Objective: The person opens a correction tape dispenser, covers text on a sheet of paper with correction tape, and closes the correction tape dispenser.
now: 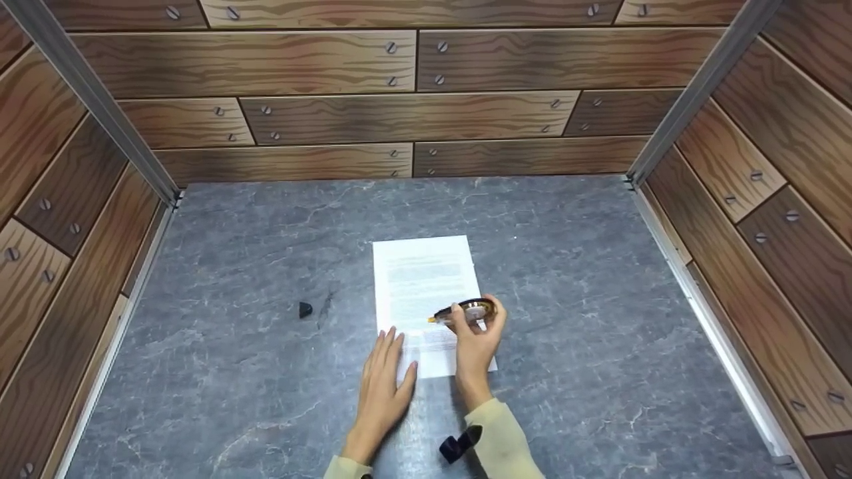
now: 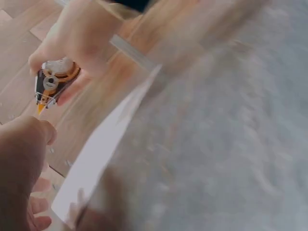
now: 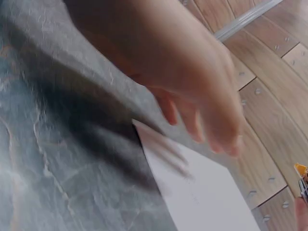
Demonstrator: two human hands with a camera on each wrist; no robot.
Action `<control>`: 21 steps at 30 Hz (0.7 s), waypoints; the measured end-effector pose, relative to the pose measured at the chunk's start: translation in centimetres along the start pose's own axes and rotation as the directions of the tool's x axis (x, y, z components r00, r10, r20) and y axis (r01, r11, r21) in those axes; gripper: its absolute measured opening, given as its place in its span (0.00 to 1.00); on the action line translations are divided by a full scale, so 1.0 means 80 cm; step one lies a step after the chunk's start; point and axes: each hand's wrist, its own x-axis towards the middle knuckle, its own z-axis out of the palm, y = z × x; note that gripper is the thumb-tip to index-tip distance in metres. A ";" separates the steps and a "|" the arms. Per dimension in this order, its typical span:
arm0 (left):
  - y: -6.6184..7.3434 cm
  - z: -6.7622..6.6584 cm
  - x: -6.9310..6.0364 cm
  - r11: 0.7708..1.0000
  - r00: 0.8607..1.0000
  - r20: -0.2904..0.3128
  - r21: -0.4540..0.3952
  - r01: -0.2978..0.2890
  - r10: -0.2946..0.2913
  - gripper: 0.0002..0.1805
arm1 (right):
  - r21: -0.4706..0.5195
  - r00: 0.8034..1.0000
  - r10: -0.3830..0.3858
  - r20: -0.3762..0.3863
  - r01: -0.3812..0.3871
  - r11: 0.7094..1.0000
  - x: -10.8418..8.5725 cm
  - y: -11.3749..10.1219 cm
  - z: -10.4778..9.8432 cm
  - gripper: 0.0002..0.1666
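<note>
I have one correction tape dispenser (image 1: pixel 468 311) in my right hand (image 1: pixel 479 342), the thumb and fingers bent round its amber, see-through body, so that grip is closed on it. Its single orange tip (image 1: pixel 431 320) points leftward over the lower half of one printed paper sheet (image 1: pixel 426 256), the dispenser itself reaching across the sheet's right edge; whether the tip touches the page I cannot tell. My left hand (image 1: pixel 386 382) holds nothing: its fingers are extended and lie over the sheet's lower left edge, with the thumb spread off toward the bottom edge. Their shadow falls on the page in the right wrist view, and I cannot tell if they press on it. The sheet carries many lines of print, too small to read. One small black cap (image 1: pixel 305 310) sits on the bench (image 1: pixel 253 392), left of the sheet and apart from it. Two pale yellow sleeves (image 1: pixel 502 442) come in below the sheet, and one black strap fitting (image 1: pixel 459 444) shows by the right one. Three wood-plank walls (image 1: pixel 299 63) stand behind the sheet and to either side, with two metal posts (image 1: pixel 705 86) at the back corners.
</note>
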 end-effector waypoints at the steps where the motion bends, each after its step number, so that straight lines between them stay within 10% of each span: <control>1: 0.003 -0.001 0.005 0.999 1.000 -0.021 -0.026 -0.019 0.018 0.26 | 0.009 1.000 -0.002 0.005 0.002 1.000 -0.003 -0.002 0.000 0.38; 8: 0.016 0.002 0.021 0.989 0.986 -0.098 -0.052 -0.138 0.132 0.26 | 0.011 0.999 -0.041 0.014 0.041 0.999 -0.017 -0.008 -0.002 0.36; 21: -0.009 0.023 -0.010 0.933 0.984 0.110 0.318 -0.169 0.140 0.27 | -0.134 0.994 -0.110 0.002 0.109 0.985 -0.030 -0.020 -0.004 0.36</control>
